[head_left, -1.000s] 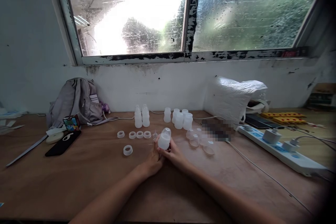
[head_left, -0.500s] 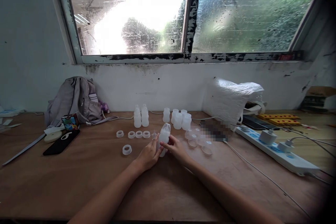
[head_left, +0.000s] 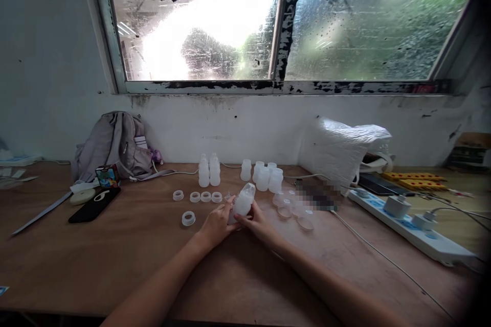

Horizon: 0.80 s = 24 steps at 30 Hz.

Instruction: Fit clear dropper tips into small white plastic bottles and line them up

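Both my hands hold one small translucent white bottle (head_left: pixel 244 202) above the wooden table (head_left: pixel 126 265), tilted with its top to the upper right. My left hand (head_left: pixel 218 225) wraps its lower left side and my right hand (head_left: pixel 258 225) pinches it from the right. Behind them stand two capped bottles (head_left: pixel 209 171) and several open bottles (head_left: pixel 264 176). White rings (head_left: pixel 198 196) lie in a row to the left, with one ring (head_left: pixel 188 218) nearer me. Clear domed caps (head_left: pixel 293 207) lie to the right.
A grey backpack (head_left: pixel 115 145) leans on the wall at the left, beside a black phone (head_left: pixel 94 204) and a small colourful box (head_left: pixel 107 175). A white plastic bag (head_left: pixel 341 150) sits at the right. A power strip (head_left: pixel 414 230) with plugs and cables runs along the right side.
The bottle in my hands has turned and tilted slightly, its top now leaning right. My hands shifted their grip around it. The view has drifted a little.
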Tool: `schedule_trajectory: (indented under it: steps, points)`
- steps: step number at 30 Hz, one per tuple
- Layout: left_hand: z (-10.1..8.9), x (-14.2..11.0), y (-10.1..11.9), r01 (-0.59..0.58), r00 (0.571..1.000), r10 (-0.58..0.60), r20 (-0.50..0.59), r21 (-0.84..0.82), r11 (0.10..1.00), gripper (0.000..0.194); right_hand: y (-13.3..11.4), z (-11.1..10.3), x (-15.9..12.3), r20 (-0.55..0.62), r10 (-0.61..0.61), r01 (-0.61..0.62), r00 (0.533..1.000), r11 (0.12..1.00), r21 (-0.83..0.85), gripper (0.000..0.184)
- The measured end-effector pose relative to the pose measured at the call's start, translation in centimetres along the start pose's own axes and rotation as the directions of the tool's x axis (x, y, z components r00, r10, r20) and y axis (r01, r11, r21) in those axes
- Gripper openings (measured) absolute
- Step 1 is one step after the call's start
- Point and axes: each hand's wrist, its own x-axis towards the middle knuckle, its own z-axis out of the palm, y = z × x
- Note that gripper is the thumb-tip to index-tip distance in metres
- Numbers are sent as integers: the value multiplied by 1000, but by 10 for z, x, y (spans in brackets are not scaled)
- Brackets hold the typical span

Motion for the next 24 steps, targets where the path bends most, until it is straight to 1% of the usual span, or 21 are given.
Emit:
schedule_trajectory:
  steps: [3,6,9,12,13,15,17,20,24]
  points:
    - [-7,1,0,-65,998,62,26,110,992,62,-4,-3,3,-71,-55,52,996,998,-41,40]
    - [-18,3,-2,-64,998,60,27,209,976,54,-7,-12,22,-174,-141,123,974,986,-111,39]
    - [-31,5,-9,42,998,-51,23,282,959,38,-6,-21,60,-212,-178,140,961,974,-180,38]
    - [-43,7,-20,184,978,-206,28,340,922,27,4,-23,105,-235,-186,122,954,957,-264,38]
    - [-47,7,-24,219,968,-247,36,349,911,24,10,-21,119,-242,-174,91,955,944,-317,38]
    - [-54,7,-31,265,951,-304,60,349,899,21,24,-16,144,-256,-111,-12,960,900,-435,37]
    - [-60,7,-37,301,934,-348,85,340,891,22,40,-9,164,-232,-75,-63,970,840,-538,35]
    - [-66,6,-43,372,895,-433,109,352,859,24,60,0,189,-210,-74,-67,975,801,-595,35]
    - [-71,2,-51,453,828,-545,134,413,790,23,74,6,215,-206,-52,-94,977,765,-638,35]
